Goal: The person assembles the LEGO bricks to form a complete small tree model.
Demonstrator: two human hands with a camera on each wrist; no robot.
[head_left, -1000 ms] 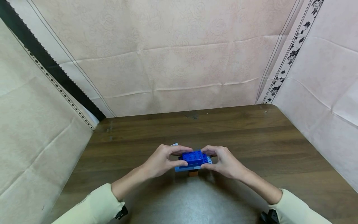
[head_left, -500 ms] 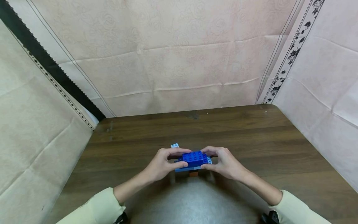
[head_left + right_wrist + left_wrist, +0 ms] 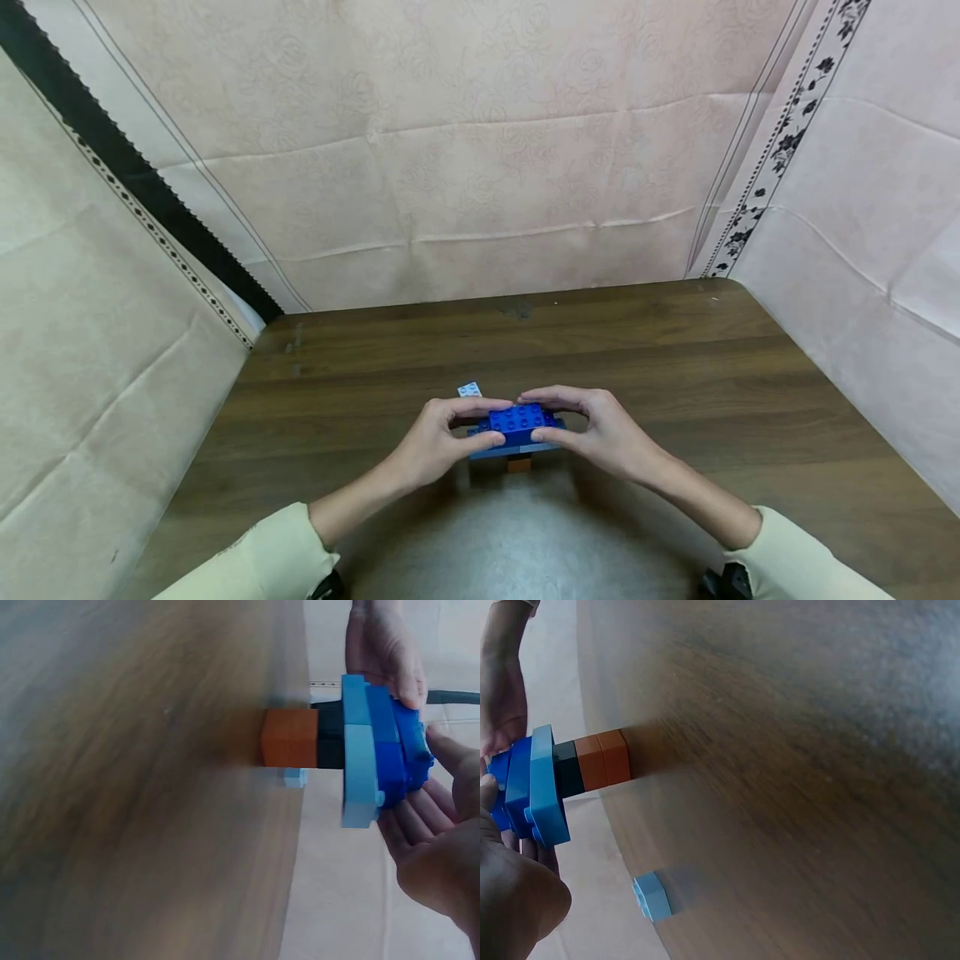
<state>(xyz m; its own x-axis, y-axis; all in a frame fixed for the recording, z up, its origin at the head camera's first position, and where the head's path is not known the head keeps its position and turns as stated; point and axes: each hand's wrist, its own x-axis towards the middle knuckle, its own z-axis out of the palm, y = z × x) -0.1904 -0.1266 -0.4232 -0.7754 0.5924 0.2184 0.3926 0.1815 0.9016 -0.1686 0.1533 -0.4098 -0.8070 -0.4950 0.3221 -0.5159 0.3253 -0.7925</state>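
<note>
A tower of toy building bricks stands on the wooden table, with a dark blue brick (image 3: 515, 419) on top. Under it come a blue layer (image 3: 384, 742), a wider light blue layer (image 3: 546, 787), a black brick (image 3: 330, 735) and orange-brown bricks (image 3: 604, 759) at the foot. My left hand (image 3: 442, 437) pinches the left end of the top brick, thumb in front and fingers behind. From the other side my right hand (image 3: 600, 429) grips its right end the same way. The fingertips at the back are partly hidden in the head view.
A loose light blue brick (image 3: 469, 389) lies on the table (image 3: 360, 358) behind my left hand. Patterned pale cloth (image 3: 480, 167) hangs around the table's back and sides.
My right hand has shifted left and slightly up, from the tower's right end onto the top brick. The left hand has lowered slightly, leaving the loose light blue brick more visible.
</note>
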